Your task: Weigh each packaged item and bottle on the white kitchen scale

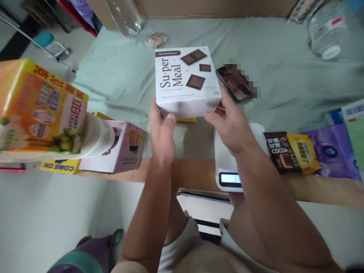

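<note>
Head view: 2 hands, left [164,136] and right [231,123], gripping opposite sides of 1 white box [187,81] between them, thumbs on near face | phone [237,85] beyond right hand | white scale [227,155] just beside right hand

Phone [234,85] on green cloth [113,72]; yellow packet [304,153] beside purple bag [335,157]; teal stool [44,39] on floor [25,216]

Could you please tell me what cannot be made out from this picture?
In the head view:
White box: contents hidden by its walls.
Yellow item: mostly hidden by the box.
Scale display: reading blurred, partly covered by the right forearm.
Phone: partly pixelated.
Green package: cut off by the right edge.
</note>
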`<state>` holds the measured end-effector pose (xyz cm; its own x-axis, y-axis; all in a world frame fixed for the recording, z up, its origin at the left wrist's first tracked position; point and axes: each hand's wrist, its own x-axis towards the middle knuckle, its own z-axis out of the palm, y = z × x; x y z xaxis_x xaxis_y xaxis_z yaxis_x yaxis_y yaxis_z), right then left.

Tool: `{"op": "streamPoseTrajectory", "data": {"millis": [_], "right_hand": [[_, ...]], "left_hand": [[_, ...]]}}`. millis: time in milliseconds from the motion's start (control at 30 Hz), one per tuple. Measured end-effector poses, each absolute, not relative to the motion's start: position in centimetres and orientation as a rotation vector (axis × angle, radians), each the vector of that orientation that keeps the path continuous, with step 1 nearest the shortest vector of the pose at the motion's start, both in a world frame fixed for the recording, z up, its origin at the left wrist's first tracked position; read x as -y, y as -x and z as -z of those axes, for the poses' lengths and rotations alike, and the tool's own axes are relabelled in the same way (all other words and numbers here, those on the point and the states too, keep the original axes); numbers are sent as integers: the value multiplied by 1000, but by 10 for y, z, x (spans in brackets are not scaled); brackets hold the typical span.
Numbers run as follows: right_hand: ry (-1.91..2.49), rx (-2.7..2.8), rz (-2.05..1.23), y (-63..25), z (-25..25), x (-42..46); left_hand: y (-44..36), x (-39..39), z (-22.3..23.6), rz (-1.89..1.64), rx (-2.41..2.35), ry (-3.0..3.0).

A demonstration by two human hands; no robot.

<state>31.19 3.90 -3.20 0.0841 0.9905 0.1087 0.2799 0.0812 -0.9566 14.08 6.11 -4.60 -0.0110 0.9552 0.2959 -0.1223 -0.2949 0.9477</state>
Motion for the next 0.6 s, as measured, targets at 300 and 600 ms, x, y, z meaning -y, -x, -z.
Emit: {"op": "streamPoseTrajectory", "data": {"millis": [300,600], "right_hand": [[1468,1033,-660,-363,-12,14],[1794,1142,-712,-410,9,88]], "left_hand": [[-155,1,38,-1390,-812,-1508],[-179,22,53,-1309,-694,-1787]]}}
